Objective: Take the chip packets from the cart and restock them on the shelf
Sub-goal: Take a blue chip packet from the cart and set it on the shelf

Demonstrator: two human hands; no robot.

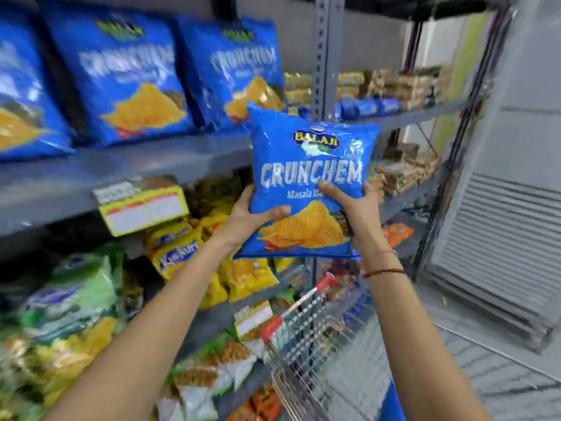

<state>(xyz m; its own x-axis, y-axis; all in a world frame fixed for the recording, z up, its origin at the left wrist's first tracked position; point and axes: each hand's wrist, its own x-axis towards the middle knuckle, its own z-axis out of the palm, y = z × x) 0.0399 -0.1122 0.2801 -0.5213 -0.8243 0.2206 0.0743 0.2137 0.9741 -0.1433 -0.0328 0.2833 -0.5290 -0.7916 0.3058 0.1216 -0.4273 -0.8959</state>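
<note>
Both my hands hold one blue chip packet [306, 165] upright in front of the grey shelf [127, 174]. My left hand [246, 217] grips its lower left edge, thumb across the front. My right hand [352, 208] grips the lower right side, thumb on the printed name. The packet hangs just right of and below three matching blue packets [230, 71] that lean on the upper shelf board. The wire cart [306, 335] with red handle caps stands below my hands, against the shelving.
Lower shelves hold yellow snack packets [179, 247], green packets [73, 296] and several mixed bags. A yellow price label [142, 208] hangs from the shelf edge. A grey upright post [324, 56] divides the bays. A grey louvred wall [501, 238] stands to the right.
</note>
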